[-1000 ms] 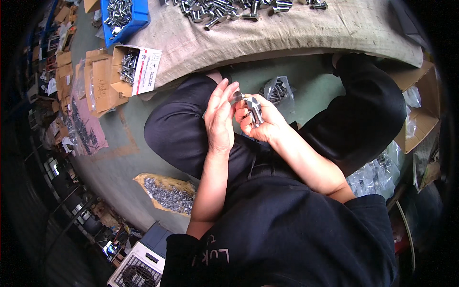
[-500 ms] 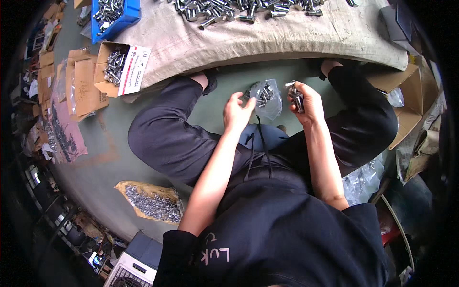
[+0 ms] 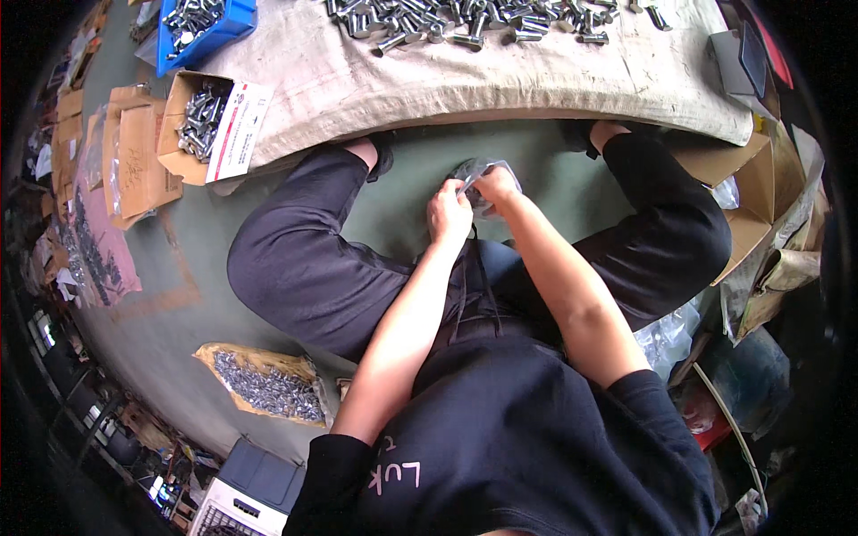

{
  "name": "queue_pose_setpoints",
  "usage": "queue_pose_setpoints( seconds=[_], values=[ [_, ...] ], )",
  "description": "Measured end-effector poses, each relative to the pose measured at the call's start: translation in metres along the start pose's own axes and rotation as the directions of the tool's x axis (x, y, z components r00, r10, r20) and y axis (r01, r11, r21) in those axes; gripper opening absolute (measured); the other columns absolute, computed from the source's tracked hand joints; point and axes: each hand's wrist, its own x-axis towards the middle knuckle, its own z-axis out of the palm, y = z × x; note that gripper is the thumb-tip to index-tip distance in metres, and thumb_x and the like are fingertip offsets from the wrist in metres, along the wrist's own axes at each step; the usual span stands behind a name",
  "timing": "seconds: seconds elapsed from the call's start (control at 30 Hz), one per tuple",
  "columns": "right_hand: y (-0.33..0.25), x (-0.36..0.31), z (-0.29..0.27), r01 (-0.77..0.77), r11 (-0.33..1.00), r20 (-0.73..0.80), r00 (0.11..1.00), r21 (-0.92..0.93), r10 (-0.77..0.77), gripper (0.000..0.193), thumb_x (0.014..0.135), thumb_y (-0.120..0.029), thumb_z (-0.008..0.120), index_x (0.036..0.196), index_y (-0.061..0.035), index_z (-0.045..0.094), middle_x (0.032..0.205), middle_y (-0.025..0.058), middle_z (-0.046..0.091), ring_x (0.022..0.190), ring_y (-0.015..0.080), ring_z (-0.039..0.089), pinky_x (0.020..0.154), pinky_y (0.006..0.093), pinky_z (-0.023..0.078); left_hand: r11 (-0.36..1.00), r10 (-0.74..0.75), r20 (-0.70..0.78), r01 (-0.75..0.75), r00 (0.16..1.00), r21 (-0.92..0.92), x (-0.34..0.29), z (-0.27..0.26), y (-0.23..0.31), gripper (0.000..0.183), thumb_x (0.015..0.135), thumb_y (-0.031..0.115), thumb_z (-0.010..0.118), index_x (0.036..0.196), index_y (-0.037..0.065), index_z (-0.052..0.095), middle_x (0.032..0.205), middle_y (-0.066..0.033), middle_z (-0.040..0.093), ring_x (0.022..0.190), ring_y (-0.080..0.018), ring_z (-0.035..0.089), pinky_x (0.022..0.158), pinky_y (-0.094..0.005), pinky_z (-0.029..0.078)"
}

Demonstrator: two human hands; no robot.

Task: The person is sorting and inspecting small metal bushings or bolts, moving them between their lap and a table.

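Note:
Between my knees, a clear plastic bag (image 3: pixel 490 164) is held up with its mouth toward me. My left hand (image 3: pixel 450 213) is closed on the near left side of the bag. At the bag's mouth, my right hand (image 3: pixel 498 185) reaches in with curled fingers. Its fingertips, and whatever they hold, are hidden by the plastic. The metal pieces inside the bag hardly show from here. On the cloth-covered table (image 3: pixel 500 80) ahead lie many loose headed metal pins (image 3: pixel 469 41), shiny and short.
At the left, a blue bin (image 3: pixel 214 43) and an open carton (image 3: pixel 183 116) hold metal pins. A tray of small metal parts (image 3: pixel 268 384) lies on the floor behind left. Open cardboard boxes (image 3: pixel 746 201) stand by my right knee. A white and grey case (image 3: pixel 250 487) sits lower left.
My right hand, which held several metal pins apart from the bag, has moved left into its mouth. My left hand has closed on the bag. The whole view has shifted slightly.

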Motion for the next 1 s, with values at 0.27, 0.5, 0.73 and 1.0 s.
queue_pose_setpoints(
  seconds=[0.27, 0.5, 0.73, 1.0],
  values=[
    [-0.046, -0.098, -0.091, 0.284, 0.952, 0.233, 0.924, 0.114, -0.303, 0.037, 0.085, -0.018, 0.049, 0.115, 0.0021, 0.050, 0.096, 0.0120, 0.060, 0.085, 0.0190, 0.059, 0.065, 0.0340, 0.052, 0.990, -0.144, -0.084, 0.144, 0.986, -0.006, 0.007, -0.006, -0.005, 0.023, 0.073, 0.007, 0.054, 0.095, 0.005, 0.057, 0.084, -0.0183, 0.062, 0.081, -0.0351, 0.059, 0.072, -0.0409, 0.046],
    [-0.086, -0.152, -0.179, 0.503, 0.842, 0.079, 0.864, -0.192, -0.498, 0.027, 0.084, -0.023, 0.054, 0.100, -0.0012, 0.057, 0.075, 0.0008, 0.059, 0.067, 0.0090, 0.055, 0.053, 0.0226, 0.046, 0.981, -0.177, -0.025, 0.174, 0.984, -0.088, 0.002, -0.012, -0.006, 0.033, 0.070, 0.018, 0.060, 0.101, 0.006, 0.056, 0.077, -0.0159, 0.062, 0.076, -0.0317, 0.060, 0.070, -0.0394, 0.046],
    [-0.122, -0.090, -0.218, 0.677, 0.409, -0.453, 0.125, -0.612, -0.883, 0.037, 0.076, -0.017, 0.063, 0.109, -0.0055, 0.052, 0.100, 0.0156, 0.055, 0.091, 0.0231, 0.054, 0.078, 0.0339, 0.044, 0.967, -0.008, -0.069, -0.010, 0.998, -0.254, -0.009, -0.044, 0.036, 0.034, 0.071, 0.017, 0.065, 0.102, 0.006, 0.057, 0.061, -0.0073, 0.059, 0.057, -0.0200, 0.058, 0.056, -0.0329, 0.046],
    [-0.178, -0.077, -0.164, 0.268, 0.343, -0.274, 0.266, -0.900, -0.924, 0.074, 0.064, -0.065, 0.057, 0.128, -0.0321, 0.039, 0.141, 0.0133, 0.017, 0.127, 0.0421, 0.015, 0.097, 0.0615, 0.015, 0.930, 0.136, -0.087, -0.157, 0.987, -0.333, -0.006, -0.085, 0.077, 0.026, 0.075, 0.008, 0.061, 0.101, 0.006, 0.058, 0.058, -0.0035, 0.056, 0.052, -0.0098, 0.051, 0.052, -0.0258, 0.043]
  ],
)
